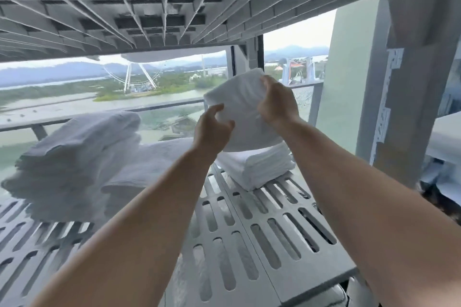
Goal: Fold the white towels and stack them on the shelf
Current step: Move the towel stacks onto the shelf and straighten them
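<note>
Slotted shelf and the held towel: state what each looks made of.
Slotted shelf: likely moulded grey plastic, matte, with rounded slots and a ribbed shelf above. Held towel: white cotton-like terry, soft and matte, bending between left hand and right hand.

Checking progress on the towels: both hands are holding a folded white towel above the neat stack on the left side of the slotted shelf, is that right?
Not quite: the head view shows the neat stack on the shelf's right side. Both the left hand and right hand do hold the folded towel above it.
</note>
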A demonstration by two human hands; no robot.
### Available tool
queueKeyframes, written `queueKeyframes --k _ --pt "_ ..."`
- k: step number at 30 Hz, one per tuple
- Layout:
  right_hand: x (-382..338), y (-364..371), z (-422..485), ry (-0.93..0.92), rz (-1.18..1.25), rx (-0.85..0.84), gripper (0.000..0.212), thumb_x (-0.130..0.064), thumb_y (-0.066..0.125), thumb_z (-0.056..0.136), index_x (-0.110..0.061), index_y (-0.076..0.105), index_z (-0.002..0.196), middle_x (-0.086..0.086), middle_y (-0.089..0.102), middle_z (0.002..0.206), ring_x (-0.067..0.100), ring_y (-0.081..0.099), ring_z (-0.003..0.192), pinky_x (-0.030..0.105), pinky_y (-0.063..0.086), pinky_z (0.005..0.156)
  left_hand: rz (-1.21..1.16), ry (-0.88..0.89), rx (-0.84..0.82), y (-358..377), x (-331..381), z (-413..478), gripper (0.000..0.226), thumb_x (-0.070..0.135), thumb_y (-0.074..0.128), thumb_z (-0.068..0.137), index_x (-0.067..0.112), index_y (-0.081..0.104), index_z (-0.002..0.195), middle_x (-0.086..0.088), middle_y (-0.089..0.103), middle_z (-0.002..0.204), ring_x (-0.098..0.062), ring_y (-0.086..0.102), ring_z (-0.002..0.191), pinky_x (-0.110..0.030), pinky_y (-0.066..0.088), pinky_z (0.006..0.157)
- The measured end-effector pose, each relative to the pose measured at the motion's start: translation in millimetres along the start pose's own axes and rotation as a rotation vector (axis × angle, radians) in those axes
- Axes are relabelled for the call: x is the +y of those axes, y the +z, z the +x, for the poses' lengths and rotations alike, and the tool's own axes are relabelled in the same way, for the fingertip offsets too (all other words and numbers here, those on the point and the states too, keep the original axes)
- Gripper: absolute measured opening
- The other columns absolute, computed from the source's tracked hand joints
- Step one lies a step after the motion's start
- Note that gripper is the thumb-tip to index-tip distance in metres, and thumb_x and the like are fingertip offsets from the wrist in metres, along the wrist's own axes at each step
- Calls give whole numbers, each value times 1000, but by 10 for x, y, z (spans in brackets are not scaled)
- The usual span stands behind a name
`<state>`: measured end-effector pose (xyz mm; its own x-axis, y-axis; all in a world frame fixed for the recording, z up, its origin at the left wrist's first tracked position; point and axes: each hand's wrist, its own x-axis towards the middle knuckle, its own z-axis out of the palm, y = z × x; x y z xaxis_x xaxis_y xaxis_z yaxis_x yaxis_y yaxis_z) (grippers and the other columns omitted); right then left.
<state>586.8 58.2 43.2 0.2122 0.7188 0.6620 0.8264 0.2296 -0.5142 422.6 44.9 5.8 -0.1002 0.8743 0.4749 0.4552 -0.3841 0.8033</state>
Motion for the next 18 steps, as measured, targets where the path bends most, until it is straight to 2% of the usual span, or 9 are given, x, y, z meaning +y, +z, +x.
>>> queueKeyframes --k 4,7,11,14,16,18 --pt "69 200 68 -18 41 24 77 9 54 80 -18 39 151 12 67 126 34 62 113 36 51 91 54 -34 31 129 -18 25 58 19 70 89 23 53 144 -8 65 132 -14 60 97 -22 45 79" --pt "107 339 127 -60 61 13 80 9 60 75 -16 39 148 15 61 128 34 59 115 41 53 94 50 -76 37 154 -39 94 60 17 70 88 20 53 145 -10 62 137 -22 62 116 -33 51 100" --pt "213 406 340 -64 60 -12 71 6 54 78 -19 43 143 12 60 128 32 60 112 42 52 89 18 -147 -17 241 -62 165 63 18 72 84 19 54 145 -10 64 134 -27 66 115 -42 53 101" --pt "417 458 432 92 -6 -176 55 0 49 87 -18 50 139 11 63 129 31 60 113 38 50 89 61 -231 -65 364 -208 204 55 14 71 81 13 62 135 -9 66 127 -29 68 111 -43 55 98" --pt "607 530 346 269 -113 -334 37 -15 57 90 -13 60 127 11 65 123 32 61 101 36 49 80 -17 -333 -105 417 -338 234 40 7 69 83 8 66 122 -12 64 123 -34 67 111 -46 56 96" --pt "798 587 264 421 -97 -380 33 -37 60 90 -12 66 111 10 65 114 29 56 89 34 44 74 -121 -397 -122 459 -426 254 52 14 70 86 8 59 137 -9 61 131 -30 66 109 -46 55 99"
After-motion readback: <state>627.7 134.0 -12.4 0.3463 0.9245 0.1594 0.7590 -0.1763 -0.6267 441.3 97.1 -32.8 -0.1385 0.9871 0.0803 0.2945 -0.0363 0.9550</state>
